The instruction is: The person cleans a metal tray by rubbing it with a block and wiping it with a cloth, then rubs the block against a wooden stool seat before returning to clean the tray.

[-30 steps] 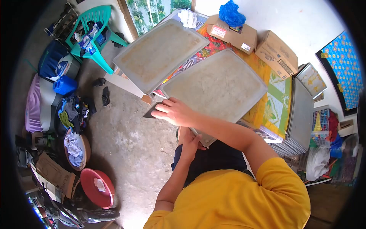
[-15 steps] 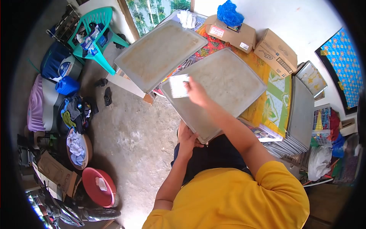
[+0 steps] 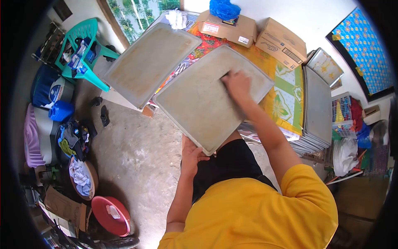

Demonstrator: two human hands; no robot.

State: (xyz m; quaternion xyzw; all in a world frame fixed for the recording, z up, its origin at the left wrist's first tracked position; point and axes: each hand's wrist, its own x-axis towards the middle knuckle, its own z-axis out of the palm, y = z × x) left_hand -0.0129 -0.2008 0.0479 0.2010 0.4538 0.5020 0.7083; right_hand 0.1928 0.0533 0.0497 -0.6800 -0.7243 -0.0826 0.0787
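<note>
While the left hand [image 3: 193,157] grips the near corner of a grey rimmed tray [image 3: 195,101], the right hand [image 3: 239,86], slightly blurred, is closed around a thin dark-edged tool [image 3: 224,76] on the tray's upper face; the fingers hide most of that tool. The tray lies tilted across the table's front edge, its near corner over the person's black shorts [image 3: 232,159]. A second tray [image 3: 153,64] lies just beside it to the left, a strip of patterned tablecloth [image 3: 286,97] showing between them. Behind, two cardboard boxes [image 3: 244,31] [image 3: 280,43] crowd the table's far side, a blue plastic bag [image 3: 224,10] atop the left one. A stack of trays [image 3: 318,108] stands at the right end. On the floor side are a green plastic chair [image 3: 85,71] and a red basin [image 3: 99,218].
</note>
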